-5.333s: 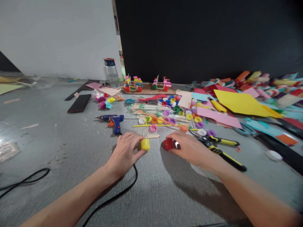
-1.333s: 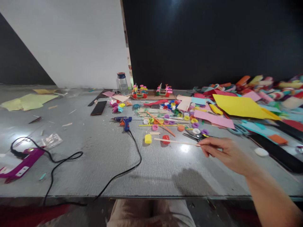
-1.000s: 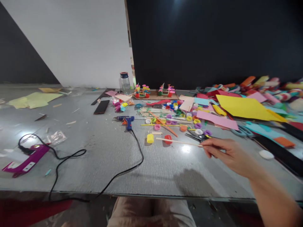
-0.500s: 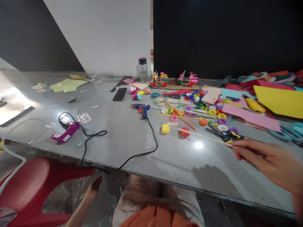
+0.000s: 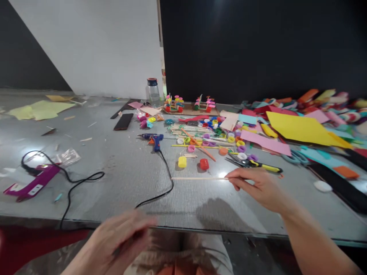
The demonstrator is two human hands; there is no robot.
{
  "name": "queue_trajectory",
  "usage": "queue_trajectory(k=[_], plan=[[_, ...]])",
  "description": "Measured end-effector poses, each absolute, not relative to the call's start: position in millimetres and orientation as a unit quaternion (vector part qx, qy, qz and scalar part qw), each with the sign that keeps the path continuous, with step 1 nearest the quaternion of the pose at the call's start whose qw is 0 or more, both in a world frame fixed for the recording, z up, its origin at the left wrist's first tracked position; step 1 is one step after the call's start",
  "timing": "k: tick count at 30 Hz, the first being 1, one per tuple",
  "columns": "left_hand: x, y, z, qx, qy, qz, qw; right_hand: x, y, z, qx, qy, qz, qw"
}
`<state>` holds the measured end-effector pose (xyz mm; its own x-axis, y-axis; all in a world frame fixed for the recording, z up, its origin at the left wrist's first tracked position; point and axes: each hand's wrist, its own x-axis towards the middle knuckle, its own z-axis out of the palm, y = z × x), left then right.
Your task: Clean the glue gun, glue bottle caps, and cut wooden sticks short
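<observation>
Pinched by its right end, a thin wooden stick (image 5: pixel 197 178) is in my right hand (image 5: pixel 255 187), lying level and pointing left above the table. My left hand (image 5: pixel 114 236) is blurred at the table's front edge, fingers bent and apart from the stick; whether they touch each other is unclear. Just beyond the stick sit a yellow bottle cap (image 5: pixel 182 162) and a red bottle cap (image 5: pixel 204 164). A pair of pliers (image 5: pixel 254 164) with yellow-and-black handles rests behind my right hand. The blue glue gun (image 5: pixel 155 140) lies farther back, its black cord running toward the front edge.
Small cap-wheeled models (image 5: pixel 174 105) stand at the back beside a water bottle (image 5: pixel 153 91). Coloured caps and wooden sticks (image 5: pixel 189 130) crowd the middle. Paper and foam sheets (image 5: pixel 298 128) and scissors (image 5: pixel 295 156) are at right, a purple power strip (image 5: pixel 36 183) at left.
My right hand has brought the stick left and nearer, turning it level. My left hand has risen from below the table to its front edge. The view has swung right.
</observation>
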<state>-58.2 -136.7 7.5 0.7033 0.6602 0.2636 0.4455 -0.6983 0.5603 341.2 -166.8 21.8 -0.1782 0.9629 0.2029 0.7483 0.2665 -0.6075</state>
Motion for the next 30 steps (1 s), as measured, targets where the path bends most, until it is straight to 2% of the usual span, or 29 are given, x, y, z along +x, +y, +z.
queue_trajectory(k=[2,4,8,12,15,23,26,28,29,30], plan=[[-18.8,-115.8,35.9,0.928,0.247,0.262,0.1,335.8,-168.4,28.0,-0.557,-0.762,0.174,0.28],[16.8,-97.8,51.1,0.957,0.195,0.204,0.06,331.2,-170.9,32.9,-0.537,-0.784,0.149,0.272],[63.0,-70.4,47.2,0.979,0.117,0.131,0.105,329.4,-174.1,37.6,-0.528,-0.81,0.1,0.232],[80.4,-39.6,37.9,0.96,0.129,0.158,0.192,344.9,-174.0,37.3,-0.585,-0.759,0.072,0.277],[85.5,-18.0,40.5,0.961,0.147,0.182,0.149,358.5,-169.9,32.6,-0.647,-0.691,0.037,0.32],[97.7,5.3,49.2,0.969,0.197,0.119,0.09,358.5,-160.5,29.0,-0.712,-0.577,0.04,0.397],[101.0,10.8,50.1,0.966,0.22,0.111,0.08,355.0,-158.2,34.8,-0.669,-0.505,0.091,0.537],[106.6,14.7,51.2,0.965,0.229,0.105,0.07,338.4,-155.4,35.9,-0.577,-0.488,0.199,0.623],[111.2,16.4,51.9,0.966,0.228,0.104,0.066,323.2,-153.8,35.2,-0.518,-0.498,0.278,0.637],[117.2,17.7,52.8,0.967,0.225,0.107,0.062,303.7,-152.0,34.2,-0.465,-0.522,0.365,0.614]])
